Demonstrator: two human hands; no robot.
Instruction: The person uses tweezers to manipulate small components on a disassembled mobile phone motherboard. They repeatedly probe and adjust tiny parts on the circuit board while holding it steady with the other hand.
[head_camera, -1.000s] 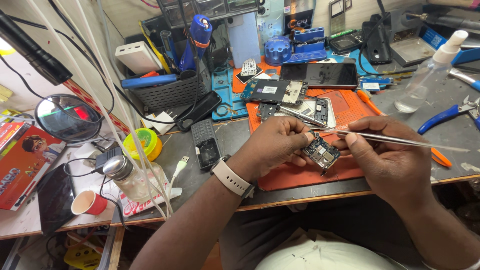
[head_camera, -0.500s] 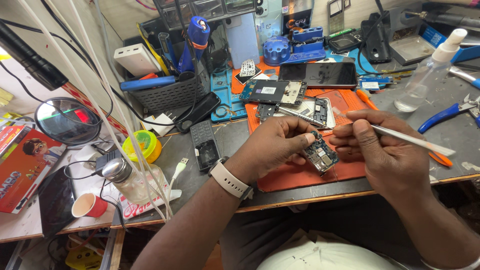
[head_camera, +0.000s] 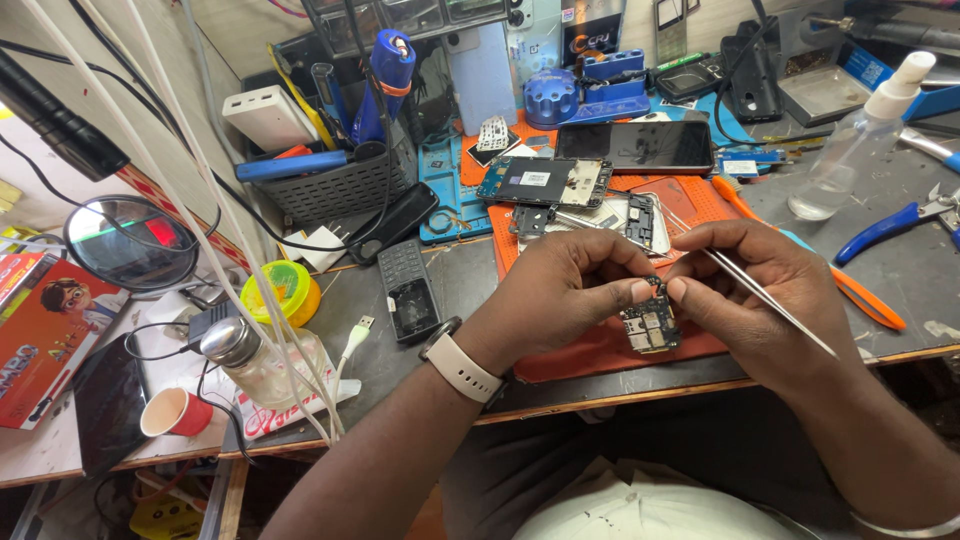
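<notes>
My left hand (head_camera: 565, 290) and my right hand (head_camera: 755, 295) meet over the front of an orange work mat (head_camera: 600, 350). Between the fingertips of both is a small phone circuit board (head_camera: 648, 322), held just above the mat. My right hand also grips thin metal tweezers (head_camera: 770, 295), whose shaft slants down to the right past my palm. A pale smartwatch sits on my left wrist (head_camera: 462, 365). The tweezers' tip is hidden by my fingers.
Behind the hands lie an opened phone frame (head_camera: 640, 215), a dark phone (head_camera: 635, 145) and a board (head_camera: 540, 182). A keypad phone (head_camera: 408, 290), tool basket (head_camera: 335, 185), spray bottle (head_camera: 850, 150), blue pliers (head_camera: 895, 225), round mirror (head_camera: 125, 240) and red cup (head_camera: 175, 410) surround them.
The tweezers have swung from lying nearly level across the mat to slanting steeply down-right. Both hands stay on the small board and have drawn slightly closer together.
</notes>
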